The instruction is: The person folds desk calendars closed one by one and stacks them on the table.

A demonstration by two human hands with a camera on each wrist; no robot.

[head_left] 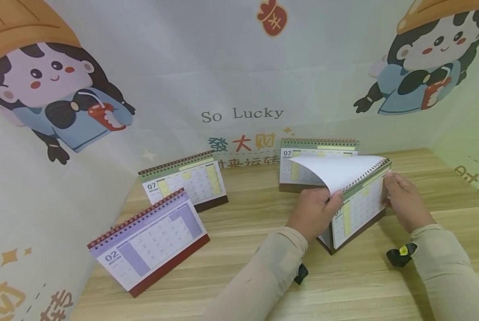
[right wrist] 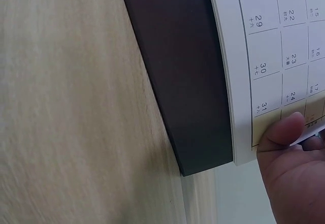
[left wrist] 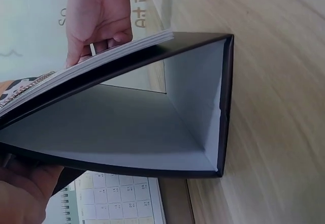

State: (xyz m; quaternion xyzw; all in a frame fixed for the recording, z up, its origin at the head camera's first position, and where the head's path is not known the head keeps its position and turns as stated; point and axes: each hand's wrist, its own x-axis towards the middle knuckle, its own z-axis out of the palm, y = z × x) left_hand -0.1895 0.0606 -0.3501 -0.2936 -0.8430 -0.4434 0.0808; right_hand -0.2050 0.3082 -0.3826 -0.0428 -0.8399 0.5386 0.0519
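A desk calendar (head_left: 361,211) showing month 07 stands tilted away on its dark folded base, with a blank white sheet (head_left: 339,169) arching back over its spiral. My left hand (head_left: 313,211) grips its upper left corner, thumb towards the front. At the right edge, my right hand (head_left: 407,200) pinches the pages; in the right wrist view its thumb (right wrist: 284,132) lies on the lower date column. Seen end-on in the left wrist view, the hollow triangular stand (left wrist: 152,125) lies between both hands. The left fingers behind the calendar are mostly hidden.
Another 07 calendar (head_left: 289,176) stands behind, partly covered by the raised sheet. To the left are a green-topped 07 calendar (head_left: 195,183) and a purple 02 calendar (head_left: 163,240) in front of it. A printed backdrop (head_left: 175,80) surrounds the wooden table (head_left: 243,249).
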